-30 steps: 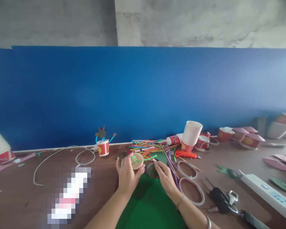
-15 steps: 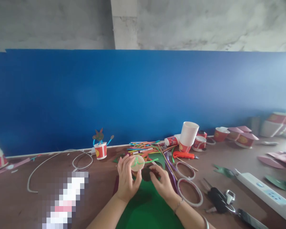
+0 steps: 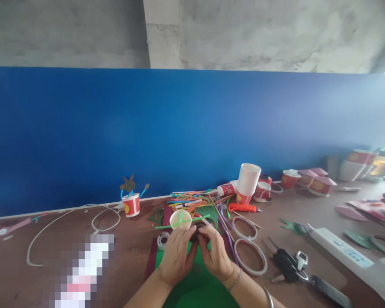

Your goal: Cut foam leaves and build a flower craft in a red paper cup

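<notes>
In the lower centre of the frame, the left hand (image 3: 179, 256) and right hand (image 3: 216, 254) pinch a small dark round piece (image 3: 197, 231) above a green sheet (image 3: 195, 291) on the brown table (image 3: 131, 248). Just beyond, light-green strips (image 3: 197, 218) cross an open paper cup (image 3: 175, 216). Right of centre stand stacked white paper cups (image 3: 248, 182) near an orange-red cutter (image 3: 242, 207); a white power strip (image 3: 327, 241) lies lower right. A blue panel (image 3: 192, 128) spans the middle, below a grey concrete wall (image 3: 259, 34).
</notes>
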`<act>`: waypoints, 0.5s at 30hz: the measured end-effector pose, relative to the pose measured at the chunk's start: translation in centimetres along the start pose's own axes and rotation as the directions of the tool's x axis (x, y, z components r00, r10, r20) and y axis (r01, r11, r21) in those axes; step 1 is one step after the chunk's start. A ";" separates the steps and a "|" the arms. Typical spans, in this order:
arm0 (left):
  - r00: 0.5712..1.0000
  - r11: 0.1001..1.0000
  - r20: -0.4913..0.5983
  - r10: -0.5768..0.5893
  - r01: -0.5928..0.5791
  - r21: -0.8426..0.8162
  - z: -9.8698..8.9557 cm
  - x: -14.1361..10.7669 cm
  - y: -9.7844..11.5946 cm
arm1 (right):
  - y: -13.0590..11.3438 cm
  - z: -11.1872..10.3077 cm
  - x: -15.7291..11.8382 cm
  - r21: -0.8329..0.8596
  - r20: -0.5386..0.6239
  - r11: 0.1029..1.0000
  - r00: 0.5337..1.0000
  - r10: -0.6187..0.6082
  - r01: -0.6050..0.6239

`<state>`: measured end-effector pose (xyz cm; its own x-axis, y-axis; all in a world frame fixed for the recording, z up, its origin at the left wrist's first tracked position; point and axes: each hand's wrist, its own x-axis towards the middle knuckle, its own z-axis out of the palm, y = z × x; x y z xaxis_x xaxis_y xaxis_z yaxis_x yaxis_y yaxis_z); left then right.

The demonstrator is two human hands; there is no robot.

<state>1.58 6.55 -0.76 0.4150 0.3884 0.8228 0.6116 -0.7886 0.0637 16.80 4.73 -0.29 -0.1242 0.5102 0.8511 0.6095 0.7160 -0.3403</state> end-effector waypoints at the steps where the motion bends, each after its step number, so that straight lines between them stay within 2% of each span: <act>1: 1.000 1.000 0.021 0.004 -0.004 -0.020 0.0 0.0 -0.1 | 0.0 0.0 0.1 0.017 0.008 1.000 1.000 0.024 -0.024; 3: 0.998 0.998 0.055 0.009 -0.005 -0.069 0.1 0.0 -0.3 | -0.2 -0.1 0.3 0.062 0.014 0.995 0.997 0.081 -0.082; 5: 0.995 0.992 0.094 0.014 -0.002 -0.129 0.0 0.1 -0.4 | -0.1 0.1 0.6 0.112 -0.019 0.975 0.980 0.196 -0.193; 6: 0.993 0.987 0.121 0.012 0.007 -0.158 0.0 0.2 -0.4 | 0.0 0.2 0.7 0.131 -0.066 0.954 0.958 0.280 -0.270; 8: 0.984 0.977 0.176 0.009 0.029 -0.213 -0.2 0.3 -0.4 | 0.8 0.5 1.3 0.148 -0.185 0.892 0.874 0.448 -0.426; 9: 0.980 0.972 0.198 0.013 0.035 -0.234 -0.3 0.4 -0.3 | 1.4 0.5 1.6 0.128 -0.248 0.867 0.831 0.498 -0.482; 10: 0.976 0.967 0.215 0.021 0.035 -0.251 -0.3 0.5 -0.3 | 2.1 0.3 1.9 0.083 -0.253 0.855 0.819 0.515 -0.512; 12: 0.975 0.962 0.218 0.048 0.014 -0.272 -0.4 0.6 -0.2 | 3.7 -0.6 2.7 -0.115 -0.110 0.854 0.861 0.497 -0.508; 13: 0.976 0.960 0.209 0.059 0.001 -0.280 -0.5 0.6 -0.2 | 4.5 -1.4 3.1 -0.269 -0.013 0.831 0.864 0.503 -0.487; 14: 0.978 0.958 0.199 0.067 -0.008 -0.285 -0.5 0.7 -0.2 | 5.2 -2.3 3.4 -0.432 0.081 0.772 0.832 0.548 -0.466; 15: 0.980 0.958 0.189 0.070 -0.013 -0.287 -0.5 0.8 -0.2 | 5.8 -3.4 3.6 -0.579 0.142 0.682 0.768 0.624 -0.447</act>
<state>1.43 6.76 0.13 0.5763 0.4156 0.7036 0.3870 -0.8971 0.2129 22.60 9.12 2.20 0.1744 0.9065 0.3846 0.9243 -0.0160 -0.3813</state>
